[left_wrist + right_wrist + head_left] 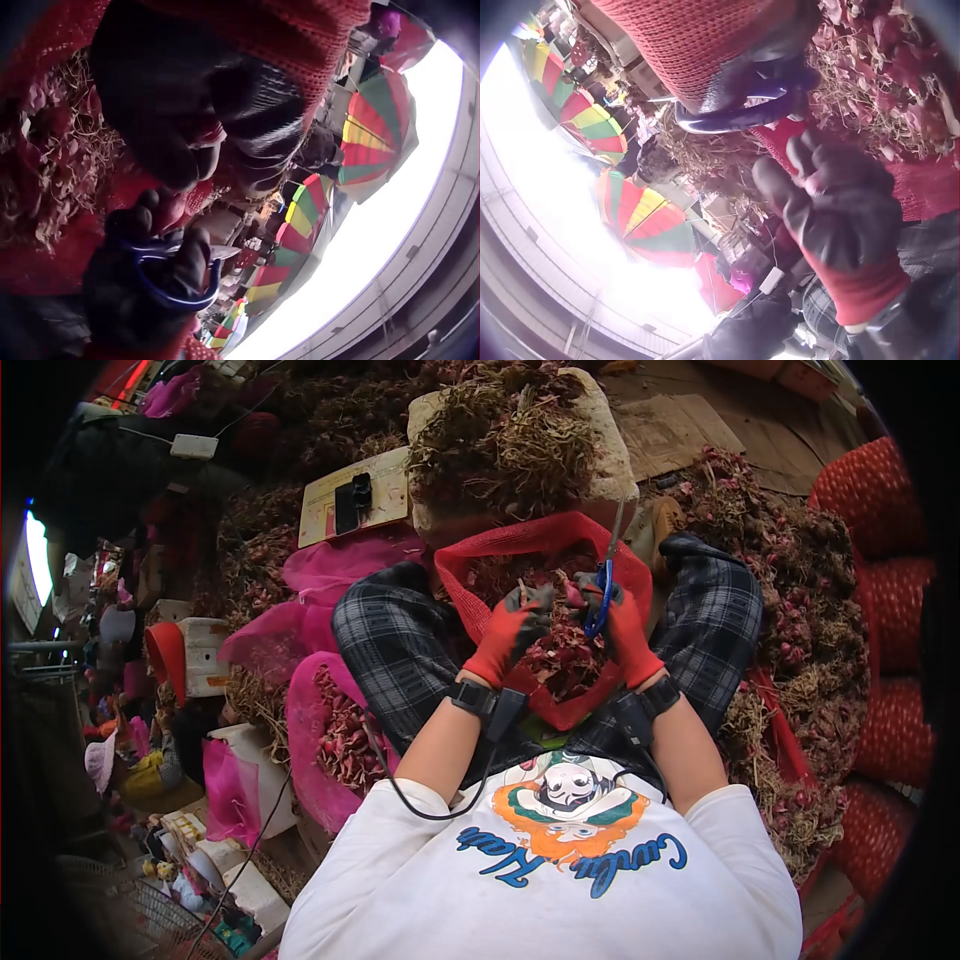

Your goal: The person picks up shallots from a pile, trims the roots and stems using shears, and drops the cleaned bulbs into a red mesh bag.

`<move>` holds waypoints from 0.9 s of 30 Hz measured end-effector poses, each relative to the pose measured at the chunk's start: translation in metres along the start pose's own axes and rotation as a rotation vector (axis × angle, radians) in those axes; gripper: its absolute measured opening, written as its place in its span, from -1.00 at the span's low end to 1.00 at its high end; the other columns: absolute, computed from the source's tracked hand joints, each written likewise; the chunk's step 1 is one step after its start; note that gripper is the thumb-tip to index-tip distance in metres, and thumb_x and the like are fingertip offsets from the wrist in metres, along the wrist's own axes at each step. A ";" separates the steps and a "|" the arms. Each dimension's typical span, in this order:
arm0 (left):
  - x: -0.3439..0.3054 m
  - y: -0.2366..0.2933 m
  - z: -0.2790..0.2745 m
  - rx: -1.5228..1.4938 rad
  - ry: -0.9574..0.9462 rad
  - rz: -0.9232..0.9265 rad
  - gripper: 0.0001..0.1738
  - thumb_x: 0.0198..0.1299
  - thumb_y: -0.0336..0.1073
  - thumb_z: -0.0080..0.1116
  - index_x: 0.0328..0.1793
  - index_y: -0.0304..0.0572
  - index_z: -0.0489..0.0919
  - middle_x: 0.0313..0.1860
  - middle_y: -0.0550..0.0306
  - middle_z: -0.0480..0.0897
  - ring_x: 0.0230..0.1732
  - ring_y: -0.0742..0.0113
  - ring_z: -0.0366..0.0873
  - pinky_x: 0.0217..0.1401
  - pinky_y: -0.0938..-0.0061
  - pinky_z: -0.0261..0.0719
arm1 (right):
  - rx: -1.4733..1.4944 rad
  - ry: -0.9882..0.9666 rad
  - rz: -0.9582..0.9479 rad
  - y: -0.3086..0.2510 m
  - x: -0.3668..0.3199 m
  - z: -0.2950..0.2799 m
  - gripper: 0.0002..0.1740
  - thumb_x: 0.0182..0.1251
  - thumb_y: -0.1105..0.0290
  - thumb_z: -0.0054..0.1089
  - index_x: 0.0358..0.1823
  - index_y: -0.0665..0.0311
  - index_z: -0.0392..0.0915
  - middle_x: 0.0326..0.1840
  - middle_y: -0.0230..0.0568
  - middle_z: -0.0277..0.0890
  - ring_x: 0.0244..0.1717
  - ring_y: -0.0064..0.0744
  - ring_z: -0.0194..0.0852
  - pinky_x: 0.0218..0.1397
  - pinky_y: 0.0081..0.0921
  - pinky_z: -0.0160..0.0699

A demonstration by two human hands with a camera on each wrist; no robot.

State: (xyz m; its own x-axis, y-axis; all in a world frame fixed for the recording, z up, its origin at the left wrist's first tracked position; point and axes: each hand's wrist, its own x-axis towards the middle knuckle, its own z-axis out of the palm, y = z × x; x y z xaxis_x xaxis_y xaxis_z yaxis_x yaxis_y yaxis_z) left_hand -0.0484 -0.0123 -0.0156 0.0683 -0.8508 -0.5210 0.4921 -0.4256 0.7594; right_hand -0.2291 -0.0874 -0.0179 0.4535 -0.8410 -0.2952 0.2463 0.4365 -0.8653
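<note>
Both hands wear red knit gloves with dark coated palms and work over an open red mesh bag (462,582) between the knees. The left hand (517,628) pinches a small pinkish shallot (209,133), mostly hidden by its fingers. In the right hand (624,628) are blue-handled scissors (603,600), with the fingers through the loops and the blades pointing away from the body. Another shallot (573,593) shows at the right fingertips, reddish in the left wrist view too. Inside the bag lie loose red skins and dry roots (565,655).
Beyond the bag, a pale foam block (425,500) bears dried shallot bunches (510,445). More bunches (790,620) heap at the right beside full red sacks (890,620). Pink mesh (310,690) holds peelings at the left. A phone (346,508) rests on a board (318,512).
</note>
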 end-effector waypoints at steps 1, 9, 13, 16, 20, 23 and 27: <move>0.000 -0.015 0.000 0.150 -0.026 0.063 -0.67 0.20 -0.21 0.17 0.03 -0.18 0.49 -0.12 0.24 0.54 -0.19 0.47 0.50 -0.22 0.57 0.53 | 0.024 -0.021 0.008 0.001 -0.003 0.002 -0.73 0.25 0.42 0.17 -0.03 0.33 0.53 -0.22 -0.32 0.59 -0.27 -0.62 0.54 -0.29 -0.68 0.51; 0.006 -0.037 0.007 -0.061 0.023 0.048 -0.74 0.11 -0.45 0.20 -0.05 -0.27 0.55 -0.27 0.23 0.63 -0.28 0.49 0.58 -0.19 0.60 0.55 | -0.445 0.017 -0.188 0.014 -0.007 0.018 -0.71 0.19 0.39 0.26 -0.09 0.37 0.52 -0.24 -0.31 0.60 -0.28 -0.60 0.52 -0.20 -0.62 0.50; 0.011 -0.043 0.004 -0.130 -0.008 0.115 -0.74 0.13 -0.50 0.15 -0.02 -0.27 0.53 -0.19 0.19 0.62 -0.21 0.46 0.58 -0.15 0.56 0.56 | -0.712 0.027 -0.360 0.018 -0.003 0.012 -0.72 0.16 0.42 0.26 -0.11 0.40 0.53 -0.25 -0.28 0.61 -0.29 -0.61 0.51 -0.19 -0.62 0.50; 0.005 -0.032 0.016 -0.091 -0.036 0.207 -0.70 0.13 -0.55 0.11 0.03 -0.28 0.50 -0.13 0.17 0.60 -0.15 0.44 0.57 -0.10 0.54 0.56 | -0.436 0.027 -0.232 0.008 -0.005 0.017 -0.73 0.13 0.42 0.28 -0.16 0.40 0.55 -0.29 -0.27 0.61 -0.31 -0.64 0.51 -0.22 -0.61 0.49; 0.004 -0.026 0.012 -0.073 -0.037 0.186 -0.62 0.10 -0.61 0.08 0.08 -0.29 0.45 -0.08 0.19 0.58 -0.11 0.44 0.56 -0.04 0.54 0.55 | -0.185 -0.113 0.046 -0.010 -0.008 0.008 -0.76 0.10 0.39 0.28 -0.24 0.40 0.58 -0.39 -0.27 0.60 -0.34 -0.67 0.50 -0.26 -0.58 0.49; 0.005 -0.028 0.013 0.085 -0.012 0.317 -0.58 0.07 -0.64 0.05 0.10 -0.28 0.44 -0.07 0.17 0.58 -0.10 0.43 0.56 -0.03 0.53 0.55 | -0.523 -0.118 -0.037 -0.010 -0.006 0.005 -0.78 0.12 0.39 0.26 -0.26 0.40 0.59 -0.40 -0.21 0.61 -0.36 -0.59 0.54 -0.25 -0.54 0.49; -0.002 -0.026 0.013 0.283 0.014 0.397 -0.56 0.05 -0.66 0.03 0.11 -0.27 0.44 -0.06 0.14 0.56 -0.09 0.43 0.55 -0.05 0.54 0.54 | -0.652 -0.061 -0.207 -0.002 -0.007 0.012 -0.77 0.14 0.39 0.23 -0.23 0.40 0.58 -0.36 -0.13 0.63 -0.35 -0.45 0.60 -0.23 -0.49 0.49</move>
State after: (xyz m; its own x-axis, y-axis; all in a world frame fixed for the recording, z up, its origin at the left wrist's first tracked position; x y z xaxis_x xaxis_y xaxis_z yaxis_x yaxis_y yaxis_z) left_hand -0.0728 -0.0032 -0.0290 0.2160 -0.9609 -0.1734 0.1705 -0.1377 0.9757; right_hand -0.2230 -0.0788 -0.0092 0.5048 -0.8585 -0.0906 -0.2239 -0.0289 -0.9742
